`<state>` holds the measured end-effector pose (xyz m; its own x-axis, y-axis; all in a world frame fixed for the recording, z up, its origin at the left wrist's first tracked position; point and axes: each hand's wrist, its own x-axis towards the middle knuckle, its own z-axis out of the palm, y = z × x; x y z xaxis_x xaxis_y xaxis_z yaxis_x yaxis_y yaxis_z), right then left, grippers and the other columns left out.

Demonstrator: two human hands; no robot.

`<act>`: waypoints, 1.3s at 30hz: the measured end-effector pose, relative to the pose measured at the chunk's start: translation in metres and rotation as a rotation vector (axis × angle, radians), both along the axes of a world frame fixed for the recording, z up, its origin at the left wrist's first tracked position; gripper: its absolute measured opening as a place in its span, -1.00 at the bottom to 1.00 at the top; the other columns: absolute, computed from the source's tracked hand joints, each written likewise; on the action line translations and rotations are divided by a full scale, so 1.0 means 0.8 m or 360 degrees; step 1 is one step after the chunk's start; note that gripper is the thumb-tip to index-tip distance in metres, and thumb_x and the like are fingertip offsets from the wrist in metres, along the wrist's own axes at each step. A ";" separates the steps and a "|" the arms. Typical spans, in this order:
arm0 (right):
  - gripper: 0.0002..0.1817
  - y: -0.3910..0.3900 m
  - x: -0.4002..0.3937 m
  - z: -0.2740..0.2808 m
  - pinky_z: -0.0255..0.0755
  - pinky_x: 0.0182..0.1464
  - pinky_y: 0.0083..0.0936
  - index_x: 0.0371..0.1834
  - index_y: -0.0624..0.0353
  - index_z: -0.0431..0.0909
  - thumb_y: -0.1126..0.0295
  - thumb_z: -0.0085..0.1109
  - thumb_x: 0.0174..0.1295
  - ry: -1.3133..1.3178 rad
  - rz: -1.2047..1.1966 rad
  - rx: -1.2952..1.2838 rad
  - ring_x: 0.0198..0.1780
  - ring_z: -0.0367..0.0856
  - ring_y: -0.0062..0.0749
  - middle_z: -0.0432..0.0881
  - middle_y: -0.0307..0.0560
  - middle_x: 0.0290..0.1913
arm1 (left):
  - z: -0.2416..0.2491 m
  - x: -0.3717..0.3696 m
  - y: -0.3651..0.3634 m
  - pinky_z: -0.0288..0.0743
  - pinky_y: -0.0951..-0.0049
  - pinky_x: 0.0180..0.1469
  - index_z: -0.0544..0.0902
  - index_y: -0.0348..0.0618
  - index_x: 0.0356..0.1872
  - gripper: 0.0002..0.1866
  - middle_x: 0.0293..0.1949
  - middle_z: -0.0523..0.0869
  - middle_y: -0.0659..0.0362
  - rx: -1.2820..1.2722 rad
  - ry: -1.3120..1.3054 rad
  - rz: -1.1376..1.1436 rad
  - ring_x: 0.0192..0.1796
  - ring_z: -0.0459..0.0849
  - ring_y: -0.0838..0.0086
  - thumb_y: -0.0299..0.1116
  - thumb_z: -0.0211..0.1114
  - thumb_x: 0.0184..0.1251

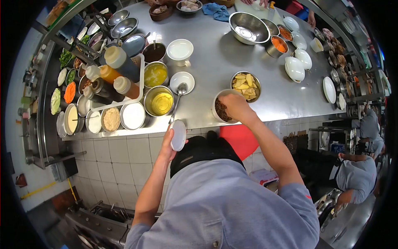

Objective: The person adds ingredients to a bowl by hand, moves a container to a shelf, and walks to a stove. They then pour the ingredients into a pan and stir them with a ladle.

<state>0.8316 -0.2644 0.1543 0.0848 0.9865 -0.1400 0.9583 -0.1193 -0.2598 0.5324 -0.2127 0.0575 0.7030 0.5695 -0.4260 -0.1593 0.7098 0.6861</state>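
Observation:
My left hand [168, 145] is closed on the edge of a small white dish [178, 135], held tilted just off the front edge of the table. My right hand [237, 107] reaches into a white tub [216, 113] of dark brown pieces [221, 108]; its fingertips are hidden in there. Touching or nearly touching the tub is a steel bowl [258, 92] of pale yellow slices [244, 86]. Left of these, a metal spoon [178, 99] rests across a small white bowl [187, 79], its handle pointing towards my left hand.
Steel pots with yellow liquid [161, 103], a rack of squeeze bottles [126, 87] and white-filled containers [132, 116] crowd the left. A large steel bowl [248, 28], a pot of orange shreds [277, 46] and white dishes [294, 69] stand right. Co-workers' hands [259, 3] show at the far side.

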 end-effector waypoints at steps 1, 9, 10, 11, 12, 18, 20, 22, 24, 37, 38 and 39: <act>-0.80 -0.002 0.001 0.002 0.47 -0.18 -0.19 -0.35 0.22 0.56 0.63 0.04 -0.08 0.0084 -0.0002 0.0022 -0.22 0.60 0.03 0.60 0.14 -0.39 | 0.000 -0.001 0.000 0.51 0.13 0.08 0.21 -0.17 0.32 -0.24 0.18 0.44 0.03 0.0001 0.0002 0.0003 0.21 0.46 0.23 0.22 -0.01 0.29; -0.79 -0.018 0.013 0.033 0.43 -0.26 -0.26 -0.33 0.28 0.53 0.59 0.22 -0.10 0.0458 -0.0108 0.0171 -0.35 0.58 -0.01 0.59 0.13 -0.44 | 0.001 0.000 0.003 0.53 0.16 0.07 0.22 -0.18 0.31 -0.24 0.16 0.46 0.01 0.0052 0.0062 -0.0057 0.19 0.47 0.24 0.21 -0.01 0.30; -0.78 -0.022 0.016 0.049 0.43 -0.30 -0.36 -0.31 0.29 0.53 0.57 0.26 -0.08 0.0666 -0.0201 0.0193 -0.40 0.58 -0.17 0.59 0.07 -0.47 | 0.001 0.000 0.004 0.53 0.16 0.07 0.22 -0.18 0.31 -0.24 0.16 0.46 0.01 0.0053 0.0062 -0.0074 0.19 0.47 0.24 0.21 -0.01 0.30; -0.77 -0.027 0.021 0.063 0.43 -0.35 -0.46 -0.29 0.29 0.53 0.55 0.29 -0.07 0.0875 -0.0294 0.0215 -0.45 0.58 -0.33 0.59 0.01 -0.50 | 0.002 -0.001 0.004 0.53 0.15 0.07 0.22 -0.18 0.31 -0.25 0.16 0.45 0.01 0.0052 0.0079 -0.0062 0.20 0.47 0.23 0.21 -0.01 0.30; -0.77 -0.032 0.030 0.073 0.43 -0.35 -0.46 -0.29 0.29 0.53 0.55 0.29 -0.07 0.0874 -0.0312 0.0219 -0.45 0.58 -0.33 0.59 0.01 -0.50 | 0.002 -0.002 0.004 0.52 0.14 0.07 0.22 -0.18 0.31 -0.25 0.16 0.45 0.00 0.0052 0.0096 -0.0051 0.20 0.47 0.22 0.21 -0.02 0.30; -0.77 -0.056 0.127 0.055 0.42 -0.37 -0.59 -0.29 0.31 0.55 0.52 0.31 -0.05 0.1151 -0.0814 0.0412 -0.44 0.51 -0.59 0.59 -0.12 -0.48 | 0.002 0.001 0.003 0.49 0.08 0.11 0.21 -0.16 0.32 -0.26 0.21 0.43 0.02 0.0047 0.0097 -0.0048 0.23 0.44 0.19 0.22 -0.06 0.32; -0.77 -0.057 0.149 0.022 0.44 -0.35 -0.57 -0.27 0.32 0.56 0.53 0.27 -0.04 0.1067 -0.0929 0.0357 -0.42 0.55 -0.54 0.61 -0.10 -0.45 | -0.001 0.002 0.003 0.49 0.08 0.11 0.20 -0.16 0.32 -0.26 0.21 0.42 0.02 0.0033 0.0085 -0.0078 0.23 0.44 0.19 0.21 -0.06 0.32; -0.77 -0.055 0.159 -0.009 0.45 -0.34 -0.56 -0.26 0.32 0.57 0.54 0.24 -0.03 0.0952 -0.0927 0.0415 -0.41 0.56 -0.53 0.62 -0.09 -0.44 | -0.002 0.005 0.002 0.48 0.08 0.11 0.20 -0.15 0.33 -0.26 0.22 0.41 0.03 0.0018 0.0075 -0.0103 0.24 0.43 0.19 0.21 -0.07 0.33; -0.77 -0.053 0.167 -0.020 0.46 -0.33 -0.54 -0.24 0.31 0.57 0.55 0.20 -0.02 0.0843 -0.0921 0.0462 -0.40 0.57 -0.51 0.63 -0.09 -0.42 | 0.000 0.007 0.000 0.56 0.16 -0.01 0.12 -0.04 0.35 -0.24 0.18 0.39 0.07 -0.0036 0.0011 -0.0041 0.17 0.47 0.24 0.17 0.11 0.25; -0.81 -0.053 0.088 0.102 0.47 -0.31 -0.48 -0.24 0.30 0.56 0.57 0.10 0.05 0.0984 -0.0711 0.0572 -0.41 0.59 -0.38 0.62 -0.01 -0.44 | 0.008 -0.006 -0.013 0.59 0.20 -0.05 0.18 -0.10 0.30 -0.26 0.13 0.42 0.06 -0.0030 0.0063 0.0052 0.14 0.49 0.26 0.15 0.12 0.25; -0.80 -0.053 0.074 0.103 0.47 -0.29 -0.45 -0.24 0.31 0.55 0.59 0.11 0.02 0.0991 -0.0508 0.0539 -0.40 0.61 -0.29 0.63 0.01 -0.43 | 0.008 -0.005 -0.014 0.58 0.20 -0.05 0.17 -0.10 0.30 -0.26 0.13 0.42 0.06 -0.0031 0.0050 0.0050 0.14 0.48 0.26 0.15 0.12 0.25; -0.80 -0.050 0.062 0.100 0.47 -0.29 -0.45 -0.24 0.31 0.55 0.59 0.11 0.02 0.0993 -0.0509 0.0541 -0.40 0.61 -0.29 0.63 0.01 -0.43 | 0.007 -0.004 -0.014 0.58 0.20 -0.05 0.17 -0.10 0.30 -0.26 0.14 0.41 0.06 -0.0032 0.0034 0.0046 0.14 0.48 0.26 0.15 0.13 0.25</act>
